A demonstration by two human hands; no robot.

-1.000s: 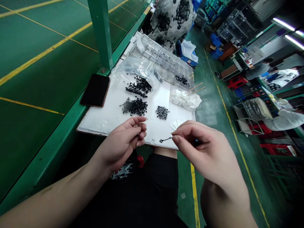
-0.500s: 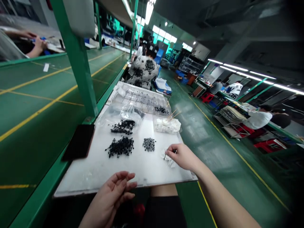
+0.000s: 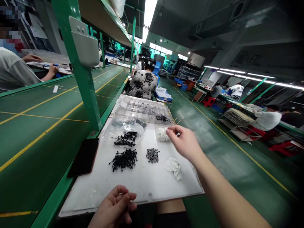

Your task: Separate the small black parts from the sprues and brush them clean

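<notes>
My right hand [image 3: 184, 142] is stretched out over the white board [image 3: 142, 183], fingers pinched on a small dark part above a clear tub of white pieces [image 3: 162, 134]. My left hand [image 3: 113, 209] rests at the board's near edge with its fingers curled; what they hold, if anything, is hidden. On the board lie two heaps of black parts [image 3: 123, 159], a small pile of grey rings [image 3: 152, 155] and a crumpled white wipe [image 3: 174, 167]. A clear plastic bag [image 3: 120, 126] covers the farther black heap [image 3: 125, 138].
A black phone [image 3: 83, 157] lies at the board's left edge by a green post [image 3: 79, 66]. A clear compartment tray [image 3: 140, 109] sits behind the board. A person in a flowered top [image 3: 143, 83] sits farther along; others work at both sides. The green conveyor [image 3: 35, 126] runs left.
My right hand has moved from the white wipe forward to the clear tub, still pinched on the small part. My left hand has curled its fingers more. The camera has tilted up.
</notes>
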